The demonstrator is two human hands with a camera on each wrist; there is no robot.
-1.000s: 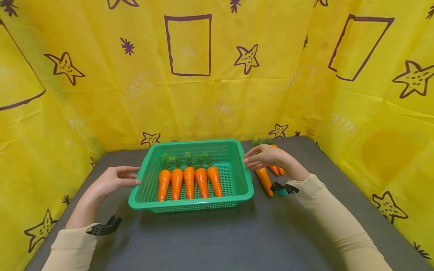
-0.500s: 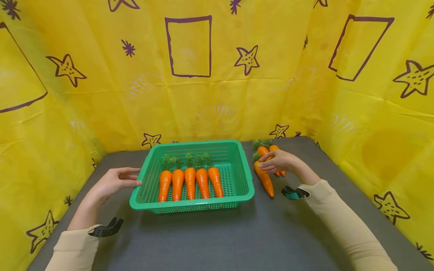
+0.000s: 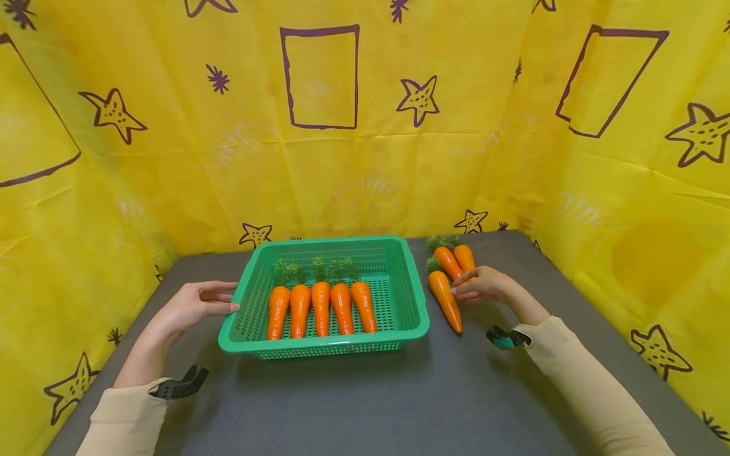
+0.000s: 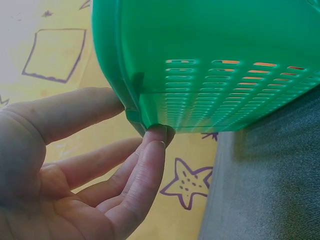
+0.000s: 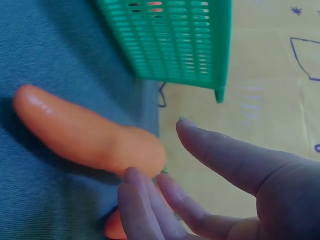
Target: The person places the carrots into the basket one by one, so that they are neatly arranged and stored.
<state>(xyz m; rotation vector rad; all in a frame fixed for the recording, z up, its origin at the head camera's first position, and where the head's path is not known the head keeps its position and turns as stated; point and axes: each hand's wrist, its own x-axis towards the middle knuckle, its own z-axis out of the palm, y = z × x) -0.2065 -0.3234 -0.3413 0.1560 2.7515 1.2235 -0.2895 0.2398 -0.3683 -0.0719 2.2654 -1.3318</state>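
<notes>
In the head view, a green basket (image 3: 322,344) is set toward the far edge of the grey table (image 3: 365,405); five carrots (image 3: 320,308) are laid side by side in it, tops toward that edge; three loose carrots (image 3: 445,301) are grouped right of the basket, toward the table's far right corner; the basket's left side is held by the left hand (image 3: 191,305); the right hand (image 3: 486,283) is placed just beside the nearest loose carrot. In the left wrist view, the basket's rim is pinched between thumb and fingers; orange is glimpsed through the slots. In the right wrist view, the thumb is spread from loosely bent, released fingers; whether that carrot is touched cannot be told.
</notes>
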